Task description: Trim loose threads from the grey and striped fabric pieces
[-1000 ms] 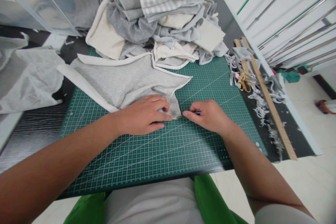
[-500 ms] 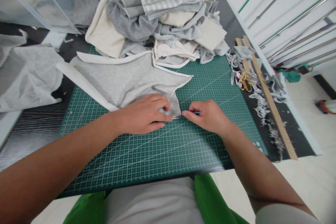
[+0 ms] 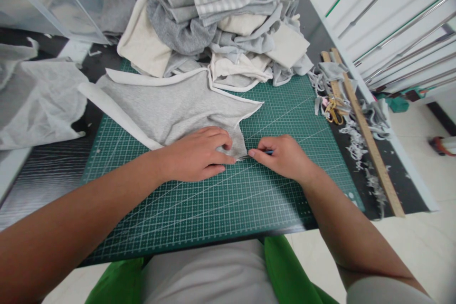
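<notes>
A light grey fabric piece with white edging lies flat on the green cutting mat. My left hand presses down on its near corner, fingers curled on the cloth. My right hand sits just to the right, pinching a thin blue-handled tool whose metal tip touches the fabric's corner edge beside my left fingertips.
A tall heap of grey, white and striped fabric fills the back of the mat. Wooden rulers, gold scissors and fabric scraps lie along the right table edge. White sheer cloth lies at left.
Both hands stay on the fabric corner; only the view has shifted slightly.
</notes>
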`<act>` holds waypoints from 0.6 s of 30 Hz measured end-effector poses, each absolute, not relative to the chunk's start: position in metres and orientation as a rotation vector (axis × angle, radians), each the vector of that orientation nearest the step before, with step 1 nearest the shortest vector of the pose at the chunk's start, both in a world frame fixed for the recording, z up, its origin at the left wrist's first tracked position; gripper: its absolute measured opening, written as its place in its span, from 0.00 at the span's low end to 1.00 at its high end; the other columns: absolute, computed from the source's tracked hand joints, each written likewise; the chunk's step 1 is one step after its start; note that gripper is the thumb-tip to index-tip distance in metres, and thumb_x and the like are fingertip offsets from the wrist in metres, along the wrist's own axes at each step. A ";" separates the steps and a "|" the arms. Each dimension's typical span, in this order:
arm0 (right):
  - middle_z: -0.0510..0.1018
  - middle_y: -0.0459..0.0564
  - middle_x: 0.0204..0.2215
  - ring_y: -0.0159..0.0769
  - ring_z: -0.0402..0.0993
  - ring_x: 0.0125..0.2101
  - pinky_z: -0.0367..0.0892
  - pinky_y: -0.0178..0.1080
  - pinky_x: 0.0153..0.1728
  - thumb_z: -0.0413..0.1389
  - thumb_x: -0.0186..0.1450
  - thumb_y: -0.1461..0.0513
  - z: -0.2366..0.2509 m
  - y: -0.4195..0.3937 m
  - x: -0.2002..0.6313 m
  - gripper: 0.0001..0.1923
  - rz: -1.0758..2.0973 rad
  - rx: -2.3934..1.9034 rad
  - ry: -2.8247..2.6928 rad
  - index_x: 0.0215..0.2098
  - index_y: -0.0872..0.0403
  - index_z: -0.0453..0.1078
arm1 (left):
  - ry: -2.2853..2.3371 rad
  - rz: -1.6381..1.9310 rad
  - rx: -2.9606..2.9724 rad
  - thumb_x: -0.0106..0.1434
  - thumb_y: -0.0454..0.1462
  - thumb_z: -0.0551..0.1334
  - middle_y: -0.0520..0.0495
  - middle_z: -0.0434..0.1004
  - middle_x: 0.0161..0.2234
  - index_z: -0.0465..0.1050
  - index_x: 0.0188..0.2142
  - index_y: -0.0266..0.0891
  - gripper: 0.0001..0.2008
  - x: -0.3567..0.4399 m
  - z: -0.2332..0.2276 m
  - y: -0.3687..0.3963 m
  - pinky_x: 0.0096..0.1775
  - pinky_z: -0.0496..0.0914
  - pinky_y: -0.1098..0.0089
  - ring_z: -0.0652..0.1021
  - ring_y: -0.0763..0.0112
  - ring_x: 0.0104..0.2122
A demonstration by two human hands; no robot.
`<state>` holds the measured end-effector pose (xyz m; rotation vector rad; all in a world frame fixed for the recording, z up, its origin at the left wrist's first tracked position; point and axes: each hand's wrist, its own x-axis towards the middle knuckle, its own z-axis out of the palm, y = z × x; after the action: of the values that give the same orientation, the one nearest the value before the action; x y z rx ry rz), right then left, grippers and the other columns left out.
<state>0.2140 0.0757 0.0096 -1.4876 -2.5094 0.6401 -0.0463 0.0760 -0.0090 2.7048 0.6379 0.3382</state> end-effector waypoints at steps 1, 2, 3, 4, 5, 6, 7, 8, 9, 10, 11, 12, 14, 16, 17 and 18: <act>0.75 0.44 0.19 0.30 0.67 0.22 0.55 0.35 0.26 0.54 0.64 0.51 0.010 0.076 0.214 0.18 0.640 -1.488 -2.510 0.23 0.53 0.71 | 0.641 0.337 2.704 0.64 0.40 0.61 0.45 0.67 0.49 0.73 0.51 0.49 0.15 -0.046 -0.009 0.076 0.54 0.63 0.54 0.67 0.59 0.51; 0.75 0.44 0.19 0.30 0.67 0.22 0.55 0.35 0.26 0.54 0.64 0.51 0.009 0.076 0.213 0.18 0.639 -1.489 -2.511 0.23 0.53 0.71 | 0.643 0.334 2.704 0.64 0.40 0.61 0.45 0.67 0.49 0.73 0.51 0.48 0.15 -0.046 -0.009 0.076 0.54 0.63 0.55 0.67 0.59 0.51; 0.75 0.44 0.19 0.30 0.67 0.21 0.55 0.35 0.26 0.54 0.64 0.51 0.009 0.075 0.213 0.18 0.638 -1.494 -2.509 0.23 0.53 0.71 | 0.646 0.332 2.704 0.64 0.40 0.61 0.45 0.67 0.49 0.73 0.51 0.48 0.15 -0.046 -0.008 0.075 0.54 0.63 0.55 0.67 0.59 0.51; 0.75 0.44 0.19 0.29 0.67 0.21 0.54 0.35 0.26 0.54 0.64 0.51 0.009 0.075 0.213 0.18 0.634 -1.505 -2.504 0.23 0.53 0.71 | 0.649 0.329 2.703 0.64 0.40 0.60 0.45 0.67 0.49 0.73 0.51 0.48 0.15 -0.046 -0.008 0.075 0.54 0.63 0.55 0.67 0.59 0.52; 0.75 0.44 0.19 0.29 0.67 0.21 0.54 0.35 0.26 0.54 0.64 0.51 0.009 0.075 0.212 0.18 0.626 -1.519 -2.499 0.23 0.53 0.71 | 0.650 0.325 2.702 0.64 0.40 0.60 0.45 0.67 0.49 0.73 0.51 0.48 0.15 -0.046 -0.008 0.075 0.55 0.62 0.55 0.67 0.59 0.52; 0.75 0.44 0.19 0.29 0.67 0.21 0.54 0.35 0.25 0.55 0.63 0.51 0.009 0.074 0.211 0.18 0.614 -1.537 -2.494 0.23 0.52 0.70 | 0.651 0.324 2.701 0.64 0.40 0.60 0.45 0.67 0.49 0.73 0.51 0.48 0.15 -0.046 -0.008 0.075 0.55 0.62 0.55 0.67 0.59 0.52; 0.75 0.43 0.19 0.29 0.66 0.21 0.54 0.35 0.25 0.56 0.63 0.50 0.009 0.073 0.211 0.17 0.600 -1.558 -2.490 0.22 0.52 0.70 | 0.651 0.327 2.698 0.64 0.40 0.61 0.45 0.67 0.50 0.73 0.51 0.48 0.15 -0.046 -0.008 0.075 0.55 0.62 0.55 0.67 0.59 0.52; 0.75 0.43 0.19 0.29 0.66 0.21 0.53 0.35 0.25 0.56 0.62 0.50 0.009 0.073 0.210 0.17 0.586 -1.578 -2.485 0.22 0.52 0.70 | 0.650 0.336 2.695 0.64 0.40 0.61 0.45 0.67 0.49 0.73 0.51 0.48 0.15 -0.046 -0.009 0.075 0.55 0.62 0.55 0.67 0.59 0.52; 0.75 0.43 0.19 0.29 0.66 0.20 0.53 0.35 0.25 0.57 0.62 0.50 0.009 0.072 0.209 0.17 0.575 -1.595 -2.478 0.22 0.52 0.70 | 0.648 0.347 2.691 0.64 0.40 0.61 0.45 0.68 0.49 0.74 0.50 0.48 0.15 -0.046 -0.009 0.075 0.55 0.63 0.55 0.67 0.59 0.52; 0.75 0.43 0.20 0.29 0.66 0.20 0.53 0.35 0.24 0.57 0.62 0.50 0.008 0.072 0.209 0.17 0.572 -1.607 -2.472 0.22 0.52 0.70 | 0.648 0.360 2.686 0.64 0.40 0.61 0.45 0.68 0.49 0.74 0.50 0.48 0.15 -0.046 -0.009 0.075 0.55 0.63 0.55 0.67 0.59 0.52; 0.75 0.43 0.20 0.29 0.66 0.21 0.53 0.35 0.24 0.57 0.61 0.50 0.008 0.071 0.209 0.17 0.578 -1.615 -2.463 0.22 0.52 0.70 | 0.646 0.374 2.682 0.63 0.40 0.61 0.45 0.68 0.49 0.74 0.50 0.49 0.15 -0.046 -0.009 0.076 0.54 0.63 0.55 0.68 0.59 0.52; 0.75 0.43 0.20 0.29 0.66 0.21 0.53 0.35 0.24 0.57 0.62 0.50 0.008 0.071 0.209 0.17 0.592 -1.618 -2.456 0.22 0.52 0.70 | 0.642 0.387 2.678 0.63 0.40 0.62 0.45 0.68 0.48 0.74 0.50 0.49 0.15 -0.046 -0.009 0.076 0.54 0.63 0.54 0.68 0.59 0.51; 0.76 0.43 0.20 0.29 0.66 0.21 0.53 0.35 0.24 0.56 0.62 0.49 0.008 0.071 0.209 0.17 0.640 -1.608 -2.442 0.23 0.52 0.70 | 0.631 0.402 2.676 0.63 0.40 0.62 0.45 0.69 0.48 0.74 0.50 0.48 0.15 -0.046 -0.010 0.076 0.54 0.64 0.54 0.68 0.60 0.51; 0.75 0.43 0.20 0.29 0.67 0.21 0.54 0.35 0.24 0.56 0.62 0.49 0.008 0.072 0.210 0.18 0.682 -1.590 -2.429 0.23 0.52 0.70 | 0.622 0.402 2.685 0.64 0.40 0.61 0.45 0.68 0.48 0.74 0.50 0.48 0.15 -0.046 -0.010 0.076 0.54 0.64 0.54 0.68 0.60 0.51; 0.75 0.43 0.20 0.29 0.67 0.21 0.54 0.35 0.24 0.56 0.62 0.49 0.008 0.072 0.211 0.18 0.694 -1.583 -2.423 0.23 0.52 0.70 | 0.622 0.394 2.690 0.64 0.40 0.61 0.45 0.68 0.49 0.74 0.50 0.48 0.15 -0.046 -0.010 0.075 0.54 0.63 0.54 0.68 0.60 0.51; 0.75 0.43 0.20 0.29 0.66 0.21 0.54 0.35 0.24 0.56 0.62 0.49 0.008 0.073 0.211 0.18 0.700 -1.580 -2.418 0.23 0.52 0.70 | 0.626 0.386 2.696 0.64 0.40 0.61 0.45 0.68 0.49 0.73 0.50 0.48 0.15 -0.046 -0.010 0.075 0.54 0.63 0.54 0.68 0.60 0.51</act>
<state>0.2112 0.0727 0.0081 -1.5801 -2.4183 0.7003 -0.0458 0.0752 -0.0096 2.6960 0.6257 0.3861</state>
